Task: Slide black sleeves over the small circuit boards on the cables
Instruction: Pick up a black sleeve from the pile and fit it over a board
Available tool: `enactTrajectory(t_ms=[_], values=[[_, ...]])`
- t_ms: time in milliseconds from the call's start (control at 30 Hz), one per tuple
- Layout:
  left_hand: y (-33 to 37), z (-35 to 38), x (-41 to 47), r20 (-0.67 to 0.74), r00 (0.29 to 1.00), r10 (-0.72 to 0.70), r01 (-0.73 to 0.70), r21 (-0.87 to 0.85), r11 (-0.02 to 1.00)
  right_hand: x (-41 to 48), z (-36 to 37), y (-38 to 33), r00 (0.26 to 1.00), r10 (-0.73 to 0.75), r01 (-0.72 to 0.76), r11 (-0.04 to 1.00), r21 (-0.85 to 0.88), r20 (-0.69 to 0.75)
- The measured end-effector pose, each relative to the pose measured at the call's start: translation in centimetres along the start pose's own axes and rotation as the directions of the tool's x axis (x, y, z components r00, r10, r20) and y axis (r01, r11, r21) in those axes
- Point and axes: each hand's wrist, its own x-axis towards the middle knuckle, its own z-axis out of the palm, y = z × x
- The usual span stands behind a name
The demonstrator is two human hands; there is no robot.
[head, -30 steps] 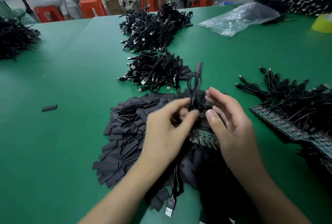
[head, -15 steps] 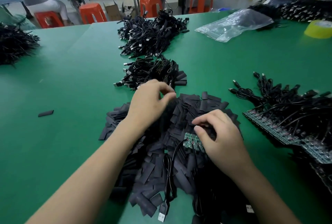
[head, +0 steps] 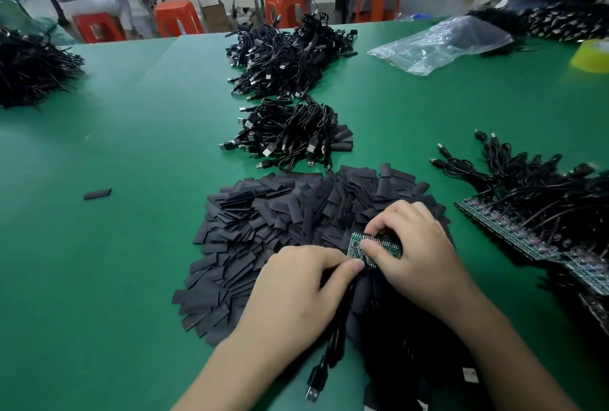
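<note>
A wide heap of flat black sleeves (head: 280, 222) lies on the green table (head: 138, 245) in front of me. On its right edge sits a strip of small green circuit boards (head: 357, 245). My right hand (head: 415, 252) pinches that strip between thumb and fingertips. My left hand (head: 303, 292) is beside it, thumb and fingers closed on a black cable (head: 339, 321) that runs down to a USB plug (head: 314, 384). More boards with cables (head: 534, 212) lie at the right.
Two piles of finished cables lie beyond the sleeves: a near pile (head: 293, 133) and a far pile (head: 286, 57). A lone sleeve (head: 97, 194) lies at the left. A clear plastic bag (head: 441, 44) and a yellow tape roll (head: 591, 56) sit far right. Other workers sit around.
My left hand came back from the near cable pile to the board strip and took hold of a cable. My right hand stayed on the strip of boards.
</note>
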Motion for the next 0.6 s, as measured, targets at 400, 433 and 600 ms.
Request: enactTrajectory(t_ms=[400, 433, 600], values=[[-1.2, 0.1, 2.1, 0.071, 0.992, -0.105, 0.126, -0.554, 0.823, 0.3, -1.6, 0.5, 0.988, -0.007, -0.077, 0.850, 0.522, 0.156], [-1.2, 0.2, 2.2, 0.073, 0.992, -0.103, 0.126, -0.567, 0.814, 0.3, -1.5, 0.6, 0.985, -0.018, -0.072, 0.856, 0.513, 0.170], [-1.5, 0.3, 2.1, 0.074, 0.989, -0.125, 0.143, -0.631, 0.763, 0.3, -1.5, 0.5, 0.984, -0.068, -0.013, 0.893, 0.450, 0.164]])
